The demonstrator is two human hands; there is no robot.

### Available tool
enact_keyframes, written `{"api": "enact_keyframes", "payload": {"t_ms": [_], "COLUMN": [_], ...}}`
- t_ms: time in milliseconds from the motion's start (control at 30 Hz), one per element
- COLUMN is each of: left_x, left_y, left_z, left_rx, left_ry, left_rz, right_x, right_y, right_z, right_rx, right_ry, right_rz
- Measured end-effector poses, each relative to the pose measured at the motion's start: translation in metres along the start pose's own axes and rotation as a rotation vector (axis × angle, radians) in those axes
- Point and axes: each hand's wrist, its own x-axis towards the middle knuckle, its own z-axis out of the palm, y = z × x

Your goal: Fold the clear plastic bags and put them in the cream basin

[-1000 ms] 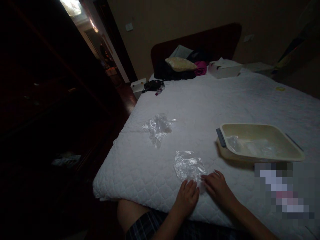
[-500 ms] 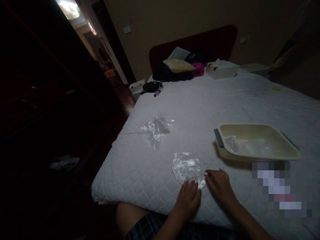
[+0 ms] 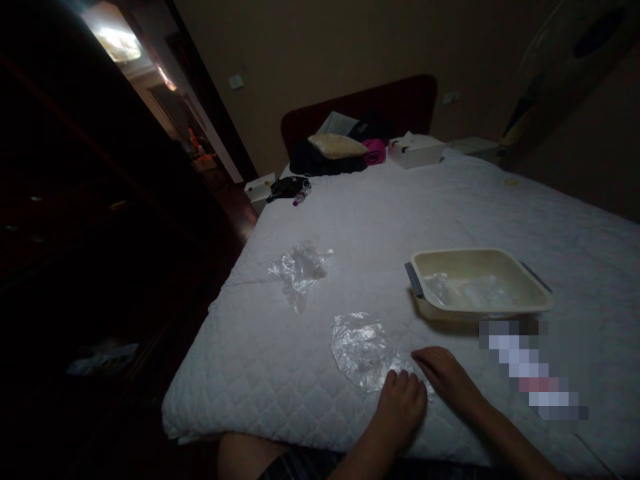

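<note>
A clear, crinkled plastic bag [image 3: 361,348] lies spread on the white quilted bed cover, close to the near edge. My left hand [image 3: 404,400] is on its near right part, fingers bent and closed on the film. Just to the right, my right hand [image 3: 443,370] reaches over the bag's right end with its fingers stretched out side by side, fingertips towards the left hand. The film shows between and under the hands, but the right thumb is hidden. Farther off to the left lies a second crumpled piece of clear plastic [image 3: 301,272].
A cream basin [image 3: 483,308] with grey handles, holding clear plastic, stands right of the bag. A blurred-out item [image 3: 533,370] lies in front of it. Towards the headboard [image 3: 360,100] are a pillow [image 3: 337,145], a pink roll [image 3: 374,152] and a white box [image 3: 416,153].
My left hand has slid right along the plastic bag, and its fingers have curled in. The right hand's fingers have drawn together. The view has shifted slightly right.
</note>
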Motion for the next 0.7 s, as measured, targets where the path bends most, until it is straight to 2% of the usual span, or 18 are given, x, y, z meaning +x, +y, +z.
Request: {"api": "enact_keyframes", "payload": {"t_ms": [100,200,267,400,500,600,700], "left_x": [0.015,0.017,0.015,0.009,0.008,0.006,0.002], "left_y": [0.006,0.003,-0.002,-0.016,-0.025,-0.029,-0.030], "left_z": [-0.001,-0.010,-0.020,-0.038,-0.041,-0.033,-0.026], "left_rx": [-0.014,-0.099,-0.226,-0.554,-0.808,-1.097,-1.255], "left_ry": [-0.007,0.028,0.096,0.241,0.308,0.393,0.392], "left_rz": [0.015,-0.090,-0.252,-0.751,-1.083,-1.283,-1.369], "right_x": [-0.001,0.000,0.001,0.004,0.006,0.009,0.012], "right_y": [-0.002,-0.004,-0.007,-0.019,-0.033,-0.047,-0.056], "right_z": [0.001,-0.001,-0.002,-0.002,0.002,0.008,0.012], "right_rx": [0.010,0.016,0.024,0.031,0.038,0.042,0.006], "right_ry": [0.056,0.059,0.047,0.072,0.093,0.117,0.091], "right_rz": [0.032,0.036,0.039,0.034,-0.011,-0.052,-0.110]}}
